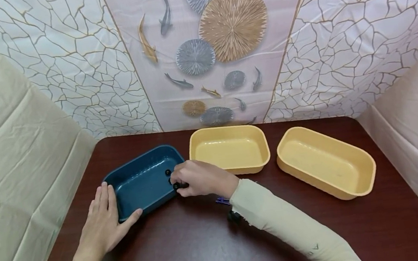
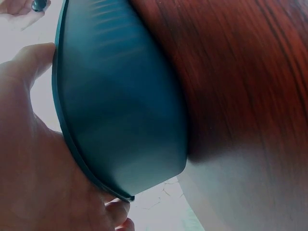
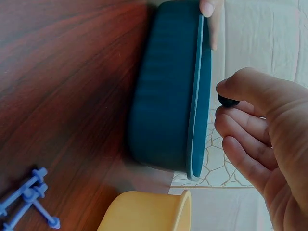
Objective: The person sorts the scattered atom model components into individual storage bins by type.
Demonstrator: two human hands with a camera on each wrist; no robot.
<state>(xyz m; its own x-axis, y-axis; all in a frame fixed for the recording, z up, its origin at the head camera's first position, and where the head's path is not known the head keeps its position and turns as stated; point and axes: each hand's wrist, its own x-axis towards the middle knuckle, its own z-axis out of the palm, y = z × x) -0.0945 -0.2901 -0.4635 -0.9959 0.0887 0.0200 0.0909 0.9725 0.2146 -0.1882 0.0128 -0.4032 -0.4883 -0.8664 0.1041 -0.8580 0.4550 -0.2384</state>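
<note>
My left hand [image 1: 102, 219] rests on the left end of a blue plastic basin [image 1: 138, 197], fingers straight along its rim and thumb spread to the near rim. Over the basin's right end is my right hand [image 1: 199, 178]. It pinches a small black ball-like piece [image 3: 227, 101] between thumb and fingertips, above the rim in the right wrist view. A similar black piece [image 1: 168, 172] lies inside the basin near its right end, and another dark bit there is partly hidden by my fingers.
A yellow basin [image 1: 232, 172] stands at the back middle and a second yellow basin [image 1: 329, 187] at the right. Purple pieces with thin knobbed arms [image 3: 30, 195] lie on the dark wood table [image 1: 192, 243], partly behind my right sleeve. Patterned cloth hangs behind.
</note>
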